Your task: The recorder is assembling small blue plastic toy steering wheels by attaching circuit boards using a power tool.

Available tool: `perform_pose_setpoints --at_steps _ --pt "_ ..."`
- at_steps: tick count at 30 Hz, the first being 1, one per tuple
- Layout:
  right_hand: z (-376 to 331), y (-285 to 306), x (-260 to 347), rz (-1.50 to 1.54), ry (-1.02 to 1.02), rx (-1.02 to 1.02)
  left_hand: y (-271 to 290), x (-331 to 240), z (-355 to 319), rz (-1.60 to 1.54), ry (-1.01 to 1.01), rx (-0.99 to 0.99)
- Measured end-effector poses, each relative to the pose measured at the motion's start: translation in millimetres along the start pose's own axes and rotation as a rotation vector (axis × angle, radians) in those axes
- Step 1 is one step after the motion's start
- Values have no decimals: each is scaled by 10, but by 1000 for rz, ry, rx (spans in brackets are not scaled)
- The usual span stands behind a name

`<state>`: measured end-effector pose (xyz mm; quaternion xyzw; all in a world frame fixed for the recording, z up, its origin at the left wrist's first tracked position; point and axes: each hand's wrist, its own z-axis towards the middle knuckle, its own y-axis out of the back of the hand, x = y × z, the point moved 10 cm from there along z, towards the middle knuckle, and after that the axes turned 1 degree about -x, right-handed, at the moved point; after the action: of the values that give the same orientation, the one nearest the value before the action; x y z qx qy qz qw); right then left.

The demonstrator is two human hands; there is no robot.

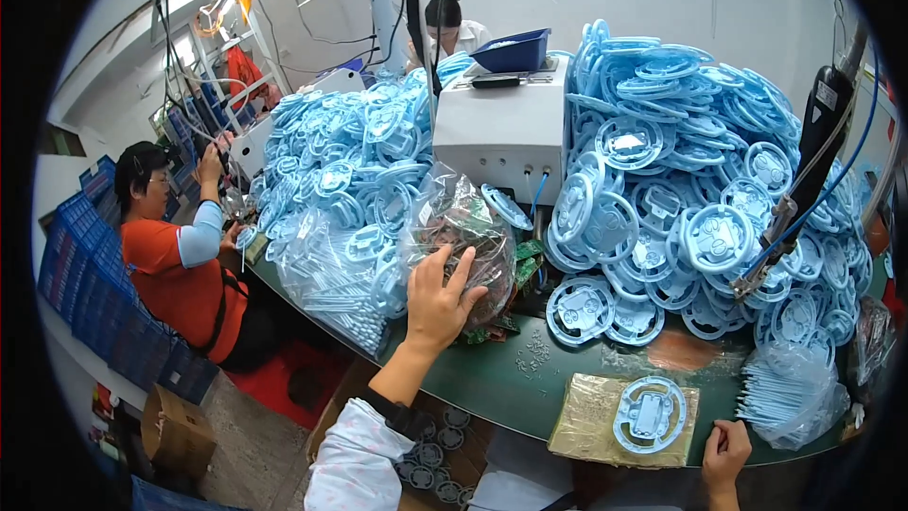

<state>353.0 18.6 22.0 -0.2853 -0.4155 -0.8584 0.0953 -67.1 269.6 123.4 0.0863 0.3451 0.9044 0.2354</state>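
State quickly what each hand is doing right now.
Left hand: open, fingers spread on the clear plastic bag.
Right hand: resting at the table edge, holding nothing.

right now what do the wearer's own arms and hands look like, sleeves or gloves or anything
Both hands are bare, with no gloves. The left hand comes out of a white sleeve with a faint pinkish speckle pattern, and a dark band sits at its cuff. The right hand shows only to the wrist, so its sleeve cannot be seen.

Two heaps of blue plastic rings point(700, 180), too many to count; one lone ring point(649, 414) on one brown pad point(582, 426); one clear bag point(459, 227); one blue tray point(515, 52).
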Motion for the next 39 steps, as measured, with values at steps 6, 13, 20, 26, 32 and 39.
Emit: perform_pose_setpoints --at_steps 6,13,20,26,32,39 --pt "6 -21 26 -7 33 18 10 130 147 -79 118 -54" --pt "-2 -30 -2 -25 -15 34 -97 406 381 -214 173 -104" --pt "-4 -33 19 -2 35 7 -317 1050 479 -795 461 -147" --pt "-10 -28 -26 -18 17 4 -246 598 544 -107 211 -131" --pt "4 -69 1 -14 -38 34 -9 171 274 69 81 -23" --pt "50 -30 59 -49 14 23 328 -451 -852 -144 327 -89"
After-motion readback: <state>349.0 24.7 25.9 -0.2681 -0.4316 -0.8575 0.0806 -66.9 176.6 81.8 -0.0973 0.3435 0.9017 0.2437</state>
